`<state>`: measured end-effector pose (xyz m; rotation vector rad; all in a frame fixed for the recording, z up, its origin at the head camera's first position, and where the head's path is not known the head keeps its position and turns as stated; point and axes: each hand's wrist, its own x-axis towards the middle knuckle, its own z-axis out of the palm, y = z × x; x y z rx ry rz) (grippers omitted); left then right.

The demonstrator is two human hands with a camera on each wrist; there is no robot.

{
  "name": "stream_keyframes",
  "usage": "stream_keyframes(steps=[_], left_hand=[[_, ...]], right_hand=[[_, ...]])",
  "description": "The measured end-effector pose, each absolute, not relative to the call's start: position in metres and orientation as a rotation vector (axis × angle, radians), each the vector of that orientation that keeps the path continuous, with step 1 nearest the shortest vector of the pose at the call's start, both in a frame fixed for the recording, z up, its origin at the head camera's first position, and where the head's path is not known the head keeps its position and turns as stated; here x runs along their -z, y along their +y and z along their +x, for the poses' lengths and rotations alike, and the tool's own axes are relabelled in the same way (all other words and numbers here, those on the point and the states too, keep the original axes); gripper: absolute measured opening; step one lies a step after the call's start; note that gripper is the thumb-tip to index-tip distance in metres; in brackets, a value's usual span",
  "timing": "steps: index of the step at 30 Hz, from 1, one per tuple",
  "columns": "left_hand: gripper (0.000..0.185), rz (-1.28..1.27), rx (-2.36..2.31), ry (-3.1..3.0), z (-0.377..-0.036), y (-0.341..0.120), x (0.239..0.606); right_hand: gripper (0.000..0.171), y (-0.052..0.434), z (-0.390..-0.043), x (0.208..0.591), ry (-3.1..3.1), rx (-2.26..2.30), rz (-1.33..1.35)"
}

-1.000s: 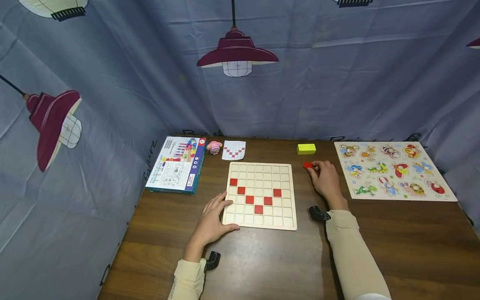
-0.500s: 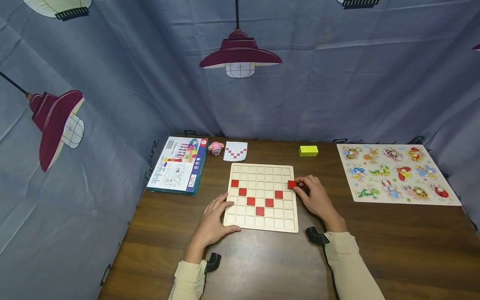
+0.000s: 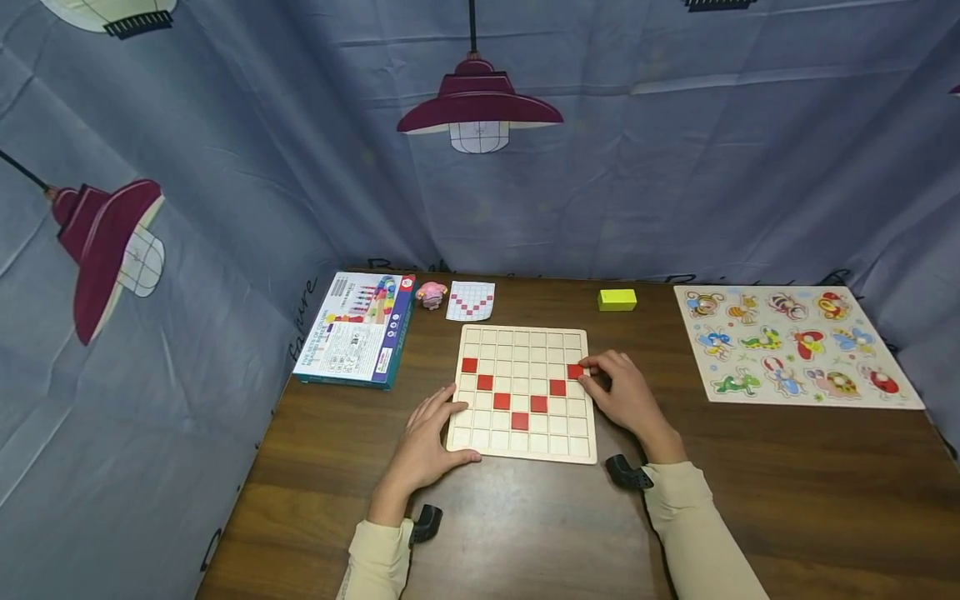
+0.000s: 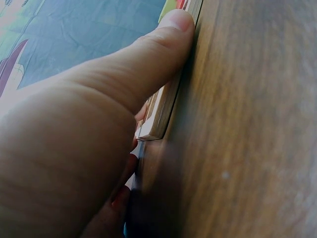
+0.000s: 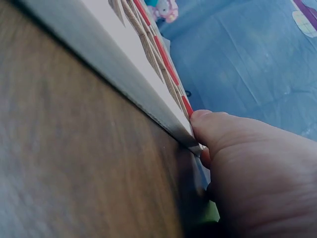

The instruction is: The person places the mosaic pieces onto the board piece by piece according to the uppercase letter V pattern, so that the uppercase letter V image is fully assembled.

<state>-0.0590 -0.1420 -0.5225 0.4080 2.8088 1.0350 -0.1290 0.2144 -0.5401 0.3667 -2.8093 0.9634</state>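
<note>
A pale wooden grid board [image 3: 525,350] lies in the middle of the brown table, with several red tiles set in a V shape. My right hand [image 3: 588,372] pinches a red tile [image 3: 574,372] that sits at the rightmost column of the board. In the right wrist view my thumb [image 5: 218,129] is against the board's edge [image 5: 124,64] by that red tile [image 5: 187,105]. My left hand [image 3: 453,421] rests on the board's near left corner with straight fingers. Its thumb [image 4: 148,59] presses along the board's front edge [image 4: 166,106].
A yellow block [image 3: 617,299] lies behind the board. An animal peg puzzle [image 3: 795,346] covers the right side. At the back left are a game box [image 3: 356,329], a pink figure [image 3: 431,295] and a pattern card [image 3: 470,301]. Blue curtains close in the table.
My right hand carried the red tile from the table near the yellow block leftward to the board's right column. The left hand has stayed on the corner.
</note>
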Motion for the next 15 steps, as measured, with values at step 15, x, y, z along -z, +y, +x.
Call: stream_keyframes(steps=[15], left_hand=[[0.081, 0.412, -1.036, 2.809, -0.0589, -0.1434, 0.5235]], right_hand=[[0.025, 0.2129, -0.1283, 0.5382, -2.818, -0.965, 0.319]])
